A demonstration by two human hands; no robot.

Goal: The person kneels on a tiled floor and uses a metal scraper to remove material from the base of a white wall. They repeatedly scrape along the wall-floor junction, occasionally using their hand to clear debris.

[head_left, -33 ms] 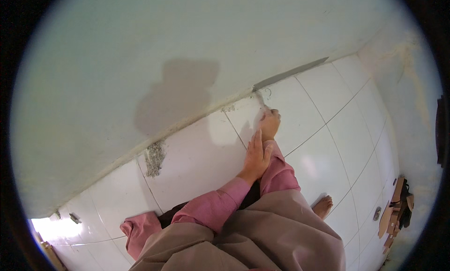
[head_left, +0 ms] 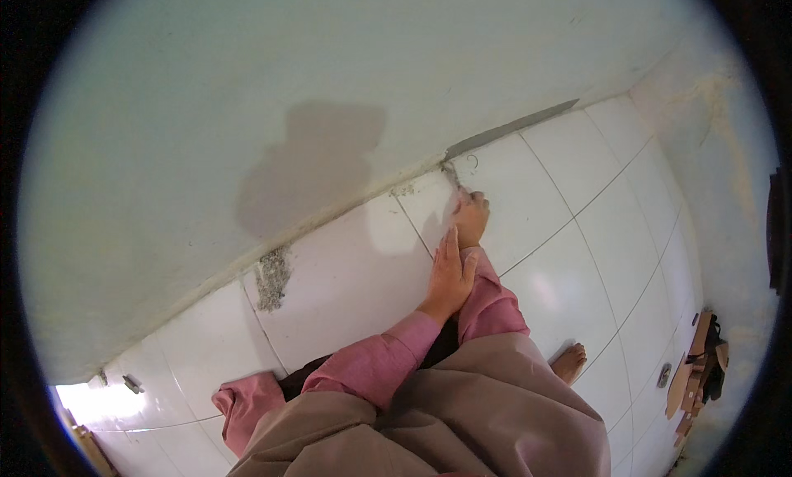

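My right hand [head_left: 471, 219] is closed around a small narrow tool [head_left: 450, 177]. Its far end touches the tile beside the foot of the wall, near the left end of a grey strip [head_left: 511, 130]. What kind of tool it is, I cannot make out. Across my right wrist lies my left hand [head_left: 450, 276], its fingers stretched out and holding nothing. A thin curl [head_left: 472, 161] rests on the tile just right of the tool's end. Fine debris [head_left: 402, 190] is scattered along the wall to the left.
Farther left, a heap of grey crumbs [head_left: 272, 279] lies against the pale wall [head_left: 165, 130]. White tiles [head_left: 577, 271] cover the floor. Cardboard pieces and dark items [head_left: 700, 366] are piled at the right wall. My bare foot [head_left: 569, 363] is on the tiles.
My right hand and the tool have shifted slightly left. My left hand stays on the right wrist.
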